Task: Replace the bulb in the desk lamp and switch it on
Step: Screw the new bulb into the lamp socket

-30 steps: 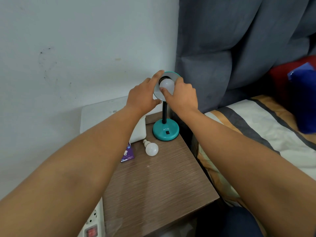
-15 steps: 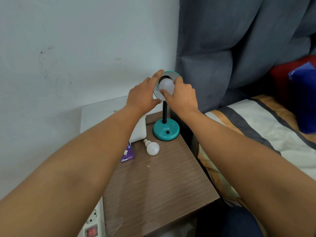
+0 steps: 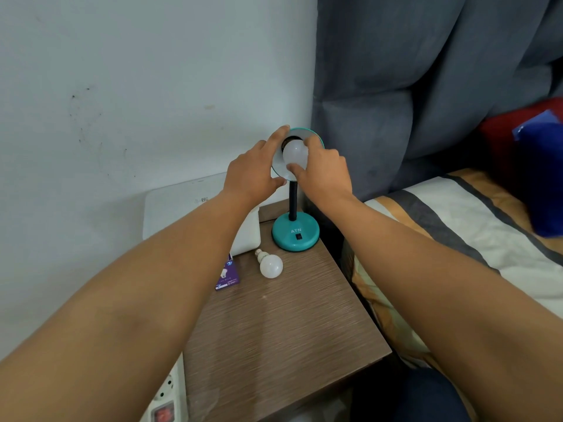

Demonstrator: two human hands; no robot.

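I note right hand [image 3: 323, 175] fingers [image 3: 294, 169] closed round the bulb [image 3: 295, 153], axis toward eleven o'clock into the shade [image 3: 316, 140]; left hand [image 3: 251, 175] steadies the rim.

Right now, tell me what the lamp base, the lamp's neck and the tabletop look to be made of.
Lamp base: smooth teal shell with a soft sheen, probably plastic or painted metal; I cannot tell which. Neck: black and ribbed, curving slightly, which suggests a flexible gooseneck, likely metal under a coating. Tabletop: brown with fine, even grain lines and a flat, faintly glossy surface, more likely wood-look laminate than solid wood.
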